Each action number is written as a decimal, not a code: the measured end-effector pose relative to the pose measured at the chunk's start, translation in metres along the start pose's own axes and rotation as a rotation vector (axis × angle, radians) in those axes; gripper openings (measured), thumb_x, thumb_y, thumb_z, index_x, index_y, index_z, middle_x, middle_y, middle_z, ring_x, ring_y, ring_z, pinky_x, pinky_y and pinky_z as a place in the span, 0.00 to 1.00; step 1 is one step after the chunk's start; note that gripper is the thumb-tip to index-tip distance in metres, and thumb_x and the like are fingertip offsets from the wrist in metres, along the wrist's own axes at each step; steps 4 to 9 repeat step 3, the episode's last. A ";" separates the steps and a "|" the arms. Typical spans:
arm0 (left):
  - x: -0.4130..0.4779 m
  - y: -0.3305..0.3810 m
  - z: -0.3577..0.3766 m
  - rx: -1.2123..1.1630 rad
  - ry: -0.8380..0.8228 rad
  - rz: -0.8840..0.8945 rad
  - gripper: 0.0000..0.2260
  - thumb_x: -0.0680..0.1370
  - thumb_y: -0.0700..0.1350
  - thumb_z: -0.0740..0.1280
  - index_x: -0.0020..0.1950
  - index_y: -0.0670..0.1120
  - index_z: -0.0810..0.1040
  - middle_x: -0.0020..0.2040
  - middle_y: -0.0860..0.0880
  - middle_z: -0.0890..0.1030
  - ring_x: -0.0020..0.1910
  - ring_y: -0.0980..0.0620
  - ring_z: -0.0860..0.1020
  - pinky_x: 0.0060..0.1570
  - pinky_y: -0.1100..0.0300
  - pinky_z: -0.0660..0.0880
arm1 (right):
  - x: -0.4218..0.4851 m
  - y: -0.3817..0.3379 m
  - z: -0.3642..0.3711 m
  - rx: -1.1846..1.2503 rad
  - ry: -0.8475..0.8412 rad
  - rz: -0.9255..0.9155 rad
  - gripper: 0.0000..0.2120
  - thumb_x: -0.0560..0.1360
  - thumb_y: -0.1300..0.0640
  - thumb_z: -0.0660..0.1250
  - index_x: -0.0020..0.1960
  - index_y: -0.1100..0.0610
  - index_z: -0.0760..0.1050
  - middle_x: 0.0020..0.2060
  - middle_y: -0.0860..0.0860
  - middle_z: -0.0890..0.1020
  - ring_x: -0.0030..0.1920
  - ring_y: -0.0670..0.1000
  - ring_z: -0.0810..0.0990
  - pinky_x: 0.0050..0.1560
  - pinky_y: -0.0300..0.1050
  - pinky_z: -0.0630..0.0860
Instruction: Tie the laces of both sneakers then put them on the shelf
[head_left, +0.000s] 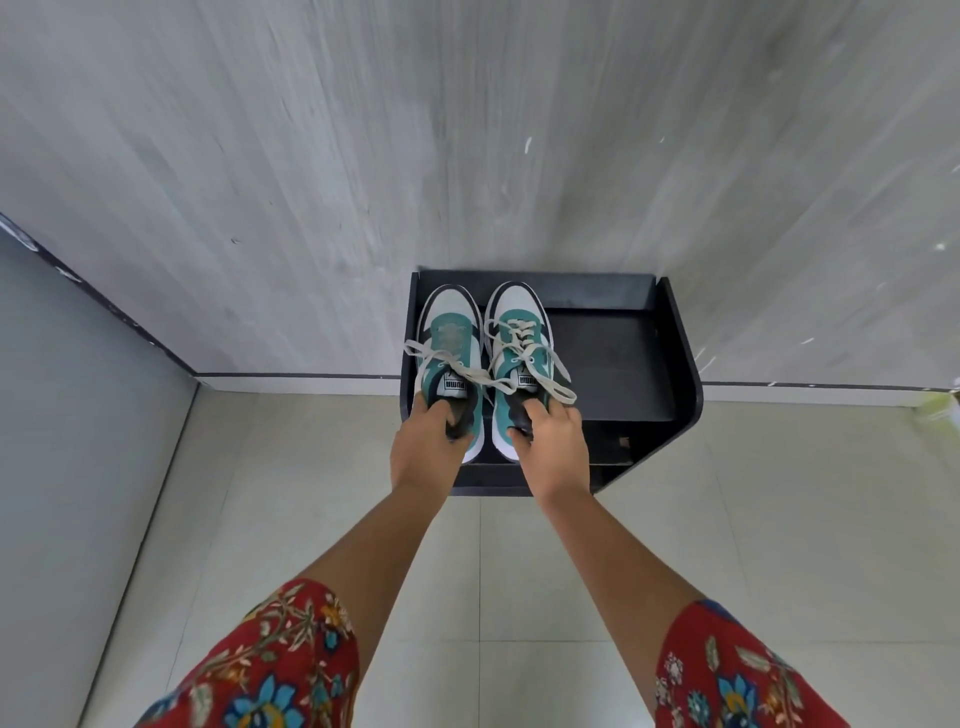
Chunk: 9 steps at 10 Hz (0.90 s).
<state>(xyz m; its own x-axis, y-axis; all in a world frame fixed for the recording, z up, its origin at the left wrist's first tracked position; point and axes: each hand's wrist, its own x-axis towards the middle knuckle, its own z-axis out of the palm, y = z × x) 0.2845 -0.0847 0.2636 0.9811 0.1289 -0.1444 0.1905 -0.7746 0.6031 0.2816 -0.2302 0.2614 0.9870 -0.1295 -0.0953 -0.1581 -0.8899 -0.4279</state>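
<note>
Two teal, white and black sneakers stand side by side, toes toward the wall, on the left half of a low black shelf (623, 358). My left hand (423, 441) grips the heel opening of the left sneaker (449, 332). My right hand (550, 441) grips the heel opening of the right sneaker (519, 322). Cream laces with loops and loose ends spread across both tongues. The heels of both shoes are hidden under my fingers.
The shelf stands against a grey wood-grain wall (467, 130), with bare black surface on its right half. Pale floor tiles (753, 519) surround it. A grey side wall (62, 415) closes the left. Red floral sleeves cover my upper arms.
</note>
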 end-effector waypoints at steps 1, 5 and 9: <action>-0.006 0.004 -0.007 -0.078 -0.032 0.009 0.14 0.69 0.47 0.73 0.49 0.46 0.73 0.51 0.50 0.76 0.41 0.49 0.74 0.42 0.59 0.72 | -0.007 -0.003 -0.007 0.031 -0.018 0.026 0.19 0.75 0.53 0.66 0.64 0.53 0.68 0.60 0.54 0.76 0.61 0.57 0.70 0.51 0.51 0.78; -0.042 0.040 -0.064 -0.152 0.044 -0.037 0.14 0.74 0.49 0.68 0.57 0.50 0.71 0.45 0.54 0.76 0.41 0.53 0.73 0.41 0.60 0.68 | -0.036 -0.025 -0.069 0.087 0.002 0.116 0.15 0.77 0.49 0.62 0.61 0.51 0.72 0.52 0.52 0.84 0.51 0.56 0.81 0.45 0.47 0.77; -0.042 0.040 -0.064 -0.152 0.044 -0.037 0.14 0.74 0.49 0.68 0.57 0.50 0.71 0.45 0.54 0.76 0.41 0.53 0.73 0.41 0.60 0.68 | -0.036 -0.025 -0.069 0.087 0.002 0.116 0.15 0.77 0.49 0.62 0.61 0.51 0.72 0.52 0.52 0.84 0.51 0.56 0.81 0.45 0.47 0.77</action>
